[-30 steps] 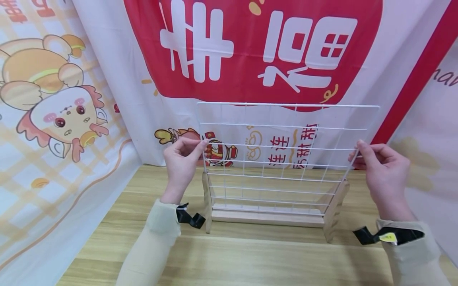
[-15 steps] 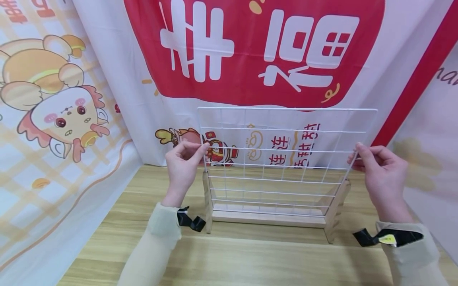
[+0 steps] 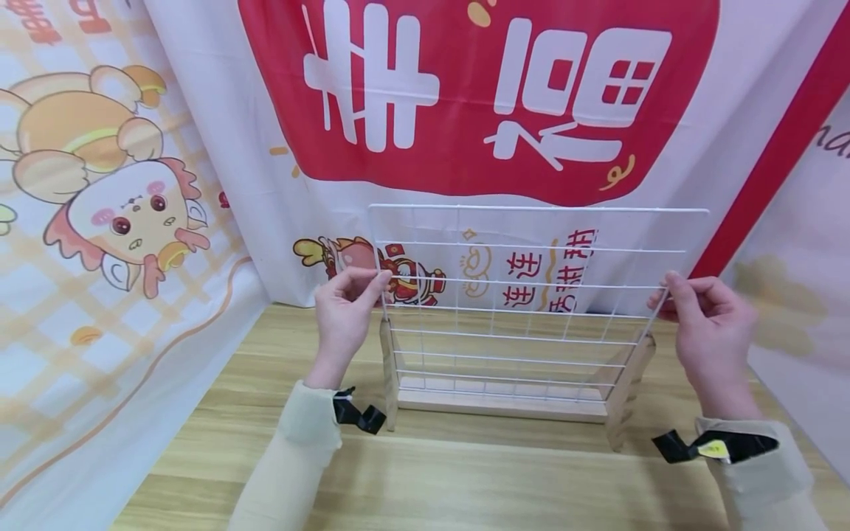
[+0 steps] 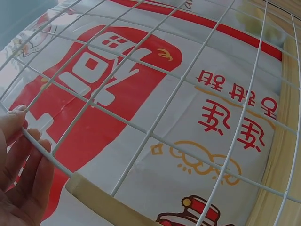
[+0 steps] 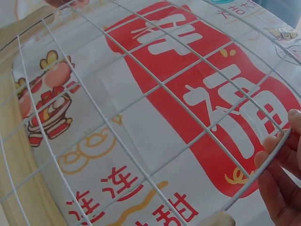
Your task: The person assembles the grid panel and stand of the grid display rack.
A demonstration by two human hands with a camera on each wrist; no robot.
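A white wire grid panel [image 3: 539, 209] stands nearly upright between the two legs of a pale wooden stand [image 3: 501, 408]. My left hand [image 3: 341, 317] pinches the panel's left side wire between thumb and fingers, just above the left leg [image 3: 388, 380]. On the opposite side, my right hand [image 3: 716, 317] pinches the right side wire above the right leg [image 3: 627, 391]. The left wrist view has the fingers [image 4: 40, 174] behind the edge wire, close to the rounded wooden leg top [image 4: 101, 202]. In the right wrist view, fingers [image 5: 277, 188] curl around the other edge wire.
The stand rests on a wood-grain table [image 3: 465, 479]. Behind it hangs a white cloth with a large red printed patch [image 3: 465, 169]. A cartoon-printed cloth [image 3: 126, 221] runs along the left side, and pale cloth [image 3: 803, 295] borders the right. Black straps [image 3: 358, 413] hang at both wrists.
The wire panel has slid down a little in the stand, its top bar now lower. Both hands have moved down with it, keeping their pinch on the side wires.
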